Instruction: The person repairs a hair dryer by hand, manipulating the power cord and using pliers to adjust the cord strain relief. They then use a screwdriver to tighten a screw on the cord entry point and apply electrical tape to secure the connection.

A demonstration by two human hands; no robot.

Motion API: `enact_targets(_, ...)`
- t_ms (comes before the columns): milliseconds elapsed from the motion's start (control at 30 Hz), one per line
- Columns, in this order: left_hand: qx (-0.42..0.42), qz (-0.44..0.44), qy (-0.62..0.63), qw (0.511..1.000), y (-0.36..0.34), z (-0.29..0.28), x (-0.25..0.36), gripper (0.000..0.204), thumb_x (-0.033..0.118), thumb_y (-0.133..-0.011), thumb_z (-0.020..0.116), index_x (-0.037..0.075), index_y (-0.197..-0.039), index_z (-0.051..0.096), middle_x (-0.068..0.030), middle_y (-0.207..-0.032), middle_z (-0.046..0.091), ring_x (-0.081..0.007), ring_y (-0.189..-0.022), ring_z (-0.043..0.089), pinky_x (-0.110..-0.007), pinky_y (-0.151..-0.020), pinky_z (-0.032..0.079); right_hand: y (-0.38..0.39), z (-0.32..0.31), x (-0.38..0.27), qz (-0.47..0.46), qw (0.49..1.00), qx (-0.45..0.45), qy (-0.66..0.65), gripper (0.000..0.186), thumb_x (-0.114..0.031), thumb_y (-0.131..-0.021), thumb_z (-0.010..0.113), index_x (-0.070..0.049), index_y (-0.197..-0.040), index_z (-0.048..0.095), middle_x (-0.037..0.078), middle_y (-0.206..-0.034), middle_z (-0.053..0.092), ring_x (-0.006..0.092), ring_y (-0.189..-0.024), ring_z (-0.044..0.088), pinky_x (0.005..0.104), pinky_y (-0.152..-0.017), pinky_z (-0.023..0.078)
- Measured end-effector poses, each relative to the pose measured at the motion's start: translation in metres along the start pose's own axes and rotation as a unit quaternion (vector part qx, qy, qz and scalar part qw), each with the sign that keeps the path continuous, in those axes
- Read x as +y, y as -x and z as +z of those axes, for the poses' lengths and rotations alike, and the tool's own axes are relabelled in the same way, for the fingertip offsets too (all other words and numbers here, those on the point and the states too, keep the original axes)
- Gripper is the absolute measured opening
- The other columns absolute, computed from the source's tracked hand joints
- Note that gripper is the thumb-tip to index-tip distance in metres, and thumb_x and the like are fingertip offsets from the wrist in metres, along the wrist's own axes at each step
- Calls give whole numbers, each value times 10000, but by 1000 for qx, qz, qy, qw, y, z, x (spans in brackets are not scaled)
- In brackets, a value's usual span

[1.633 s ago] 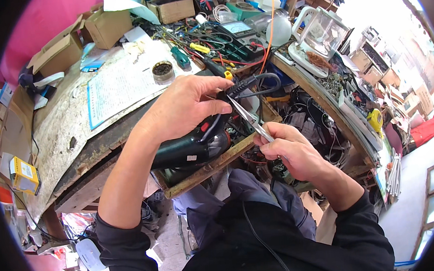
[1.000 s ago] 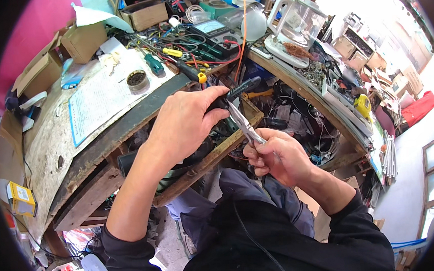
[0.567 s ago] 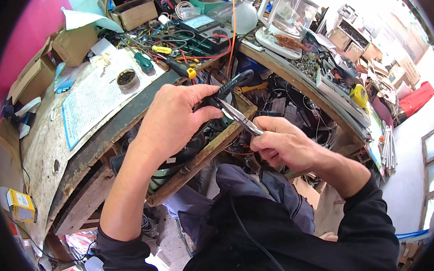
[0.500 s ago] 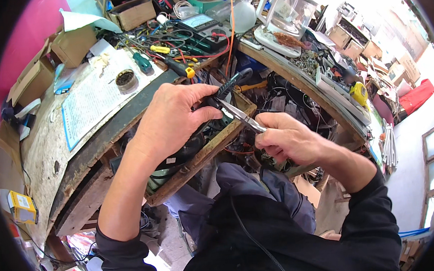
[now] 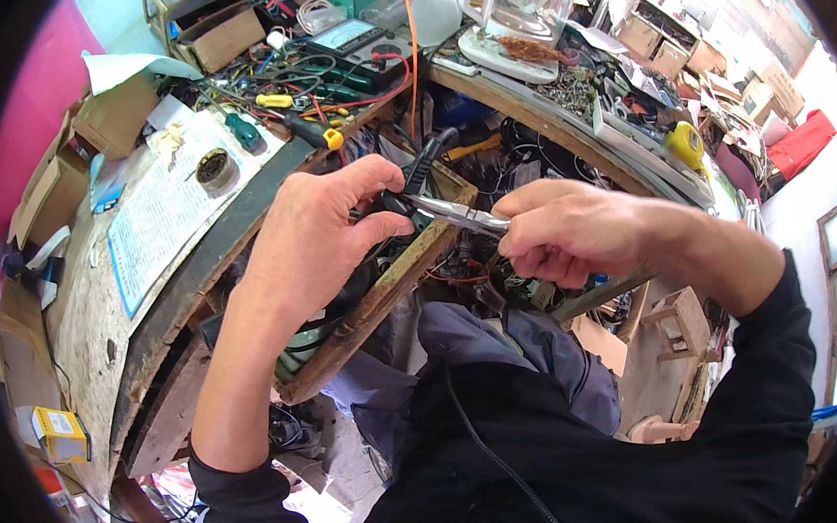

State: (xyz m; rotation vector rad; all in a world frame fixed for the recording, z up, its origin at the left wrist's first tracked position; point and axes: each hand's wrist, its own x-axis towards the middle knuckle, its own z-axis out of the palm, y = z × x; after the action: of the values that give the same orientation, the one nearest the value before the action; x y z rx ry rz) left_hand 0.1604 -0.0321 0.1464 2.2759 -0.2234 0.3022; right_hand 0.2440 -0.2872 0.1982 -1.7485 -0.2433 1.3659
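Note:
Between the thumb and fingers of my left hand (image 5: 311,234) is a black cord with a ribbed sleeve (image 5: 419,172), its loop sticking up past the fingertips. My right hand (image 5: 565,224) is closed round the handles of metal long-nosed pliers (image 5: 456,214). The plier jaws point left and meet the black part right at my left fingertips. Fingers hide most of that part, so I cannot tell exactly what the jaws grip. Both hands are above a wooden drawer edge (image 5: 382,297), over my lap.
On the left bench are a printed sheet (image 5: 162,224), a round tin (image 5: 215,170), screwdrivers (image 5: 310,131) and a multimeter (image 5: 362,49). At the right bench stand a clear jug (image 5: 527,5) and a yellow tape measure (image 5: 685,146). An orange cord (image 5: 413,60) hangs between them.
My right forearm has swung outward and up, and the pliers lie more level, jaws still at the black part. The whole view has shifted slightly.

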Motion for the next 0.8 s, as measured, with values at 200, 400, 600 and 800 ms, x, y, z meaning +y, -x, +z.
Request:
enact_targets(200, -33, -4, -63, 997, -6, 1, 10, 267, 21, -834, 815, -10, -1038, 647, -83, -849, 741, -110, -769, 666, -307, -730, 558, 8, -13, -20, 20, 988, 11, 156, 177, -242, -912, 604, -79, -870, 550, -6, -744, 539, 83, -545, 467, 284, -438, 361)
enact_targets(400, 51, 9, -27, 998, 3, 3, -3, 404, 36, -837, 825, -24, -1167, 600, -189, -981, 767, -142, -804, 704, -304, -688, 559, 12, 0, -50, 24, 930, 47, 364, 345, -325, -909, 568, 9, -979, 613, 83, -805, 620, 187, -651, 597, 367, -566, 492)
enact_targets(600, 24, -22, -6, 999, 7, -9, 4, 511, 48, -807, 843, -41, -1249, 602, -227, -1009, 771, -154, -797, 716, -309, -696, 573, 5, 0, -50, -125, 852, 38, 506, 369, -250, -943, 535, 108, -947, 622, 242, -855, 662, 355, -749, 669, 448, -699, 535)
enact_targets(800, 35, -16, -15, 999, 9, -8, 2, 516, 109, -812, 848, -55, -1249, 631, -248, -1001, 763, -287, -891, 761, -363, -785, 596, 6, 6, -54, -178, 773, 30, 608, 335, -182, -940, 530, 128, -927, 655, 320, -894, 670, 472, -846, 682, 503, -745, 546)
